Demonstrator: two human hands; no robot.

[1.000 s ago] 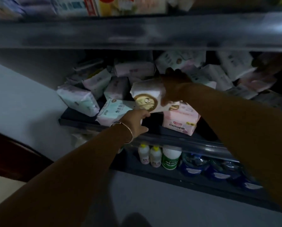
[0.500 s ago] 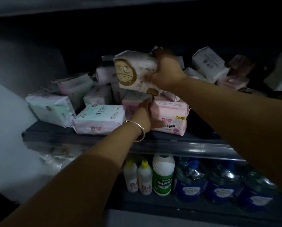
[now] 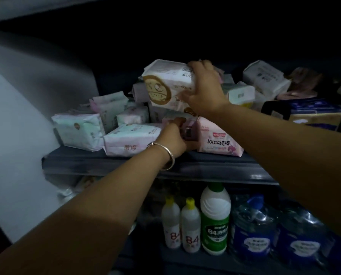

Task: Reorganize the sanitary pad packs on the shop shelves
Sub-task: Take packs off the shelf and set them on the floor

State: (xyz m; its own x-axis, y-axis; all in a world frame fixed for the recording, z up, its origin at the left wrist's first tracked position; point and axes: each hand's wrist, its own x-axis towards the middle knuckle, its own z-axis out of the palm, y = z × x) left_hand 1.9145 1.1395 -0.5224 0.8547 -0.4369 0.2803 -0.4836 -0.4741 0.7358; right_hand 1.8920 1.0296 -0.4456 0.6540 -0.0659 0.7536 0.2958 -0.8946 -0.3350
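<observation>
Head view. Reorganization appears to be at an early stage: the sanitary pad packs [image 3: 82, 131] on the shelf [image 3: 106, 162] lie heaped at mixed angles, with no orderly row visible. The right hand [image 3: 204, 92] holds a white pack with a gold emblem [image 3: 166, 86] above the pile, fingers curled over its end and thumb beneath. The left hand [image 3: 172, 138] reaches low between a pale front pack [image 3: 130, 140] and a pink pack [image 3: 218, 138]; its fingers seem to pinch a dark pack there, though dim light prevents certainty. The lower shelf holds disinfectant bottles [image 3: 215, 219] and water jugs [image 3: 253, 231].
</observation>
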